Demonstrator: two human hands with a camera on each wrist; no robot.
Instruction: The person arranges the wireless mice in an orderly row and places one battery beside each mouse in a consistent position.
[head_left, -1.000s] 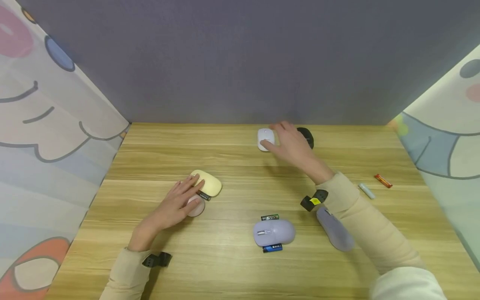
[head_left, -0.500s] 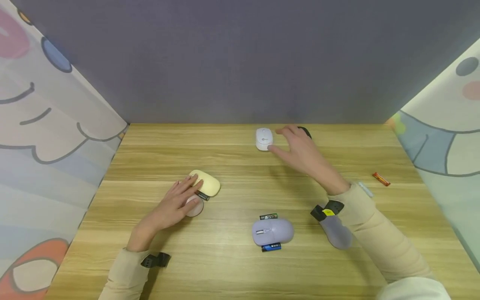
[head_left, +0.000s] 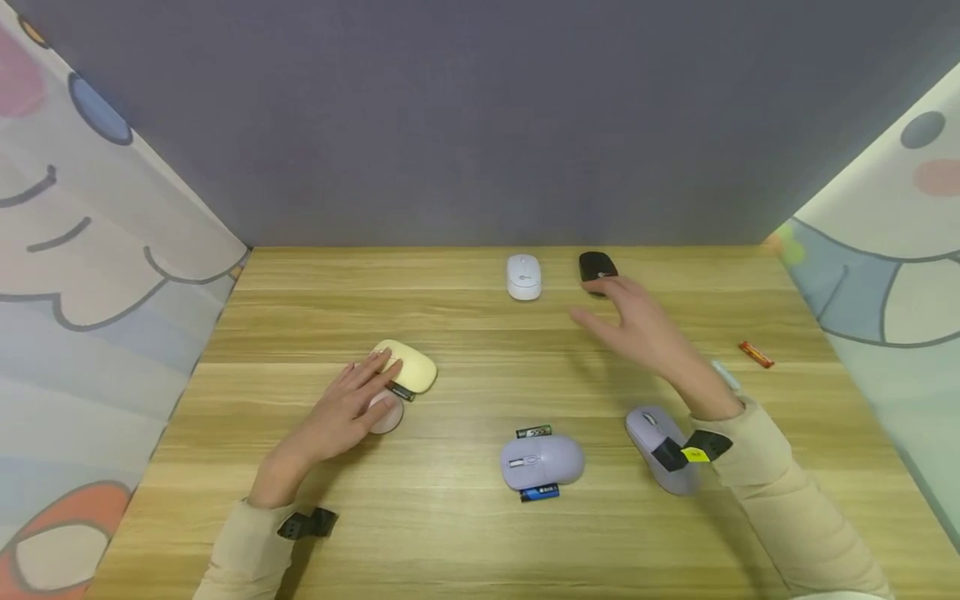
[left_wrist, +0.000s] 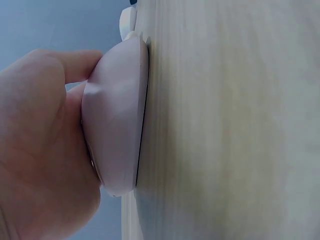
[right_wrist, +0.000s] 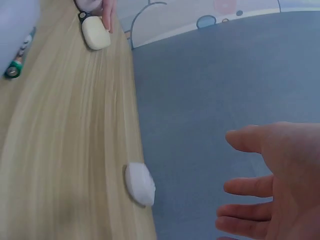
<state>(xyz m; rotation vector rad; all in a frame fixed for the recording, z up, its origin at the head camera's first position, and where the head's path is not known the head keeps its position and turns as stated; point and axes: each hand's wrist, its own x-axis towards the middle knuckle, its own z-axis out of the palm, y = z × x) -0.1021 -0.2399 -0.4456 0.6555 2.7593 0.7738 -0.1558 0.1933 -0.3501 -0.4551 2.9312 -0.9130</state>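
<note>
My left hand (head_left: 330,421) rests with extended fingers over a pale pink computer mouse (left_wrist: 117,115), its fingertips reaching onto a yellow mouse (head_left: 417,369). In the left wrist view the palm and thumb lie against the pink mouse, which sits on the wooden table. A dark battery (head_left: 402,392) lies between those two mice. Above the table my right hand (head_left: 648,337) holds nothing, thumb and fingers spread apart. Nearest to its fingertips is a black mouse (head_left: 596,265) at the back edge. A white mouse (head_left: 523,278) stands to the left of the black one.
Nearer the front lies a purple mouse (head_left: 561,461) flanked by a green-ended battery (head_left: 534,432) and a blue battery (head_left: 540,493). Another purple mouse (head_left: 647,427) is partly hidden under the right wrist strap. A red battery (head_left: 756,354) and a pale battery (head_left: 725,375) lie at right.
My right hand has drawn back from the white mouse, toward the right and front, uncovering the black mouse. The left hand stays on the pink and yellow mice.
</note>
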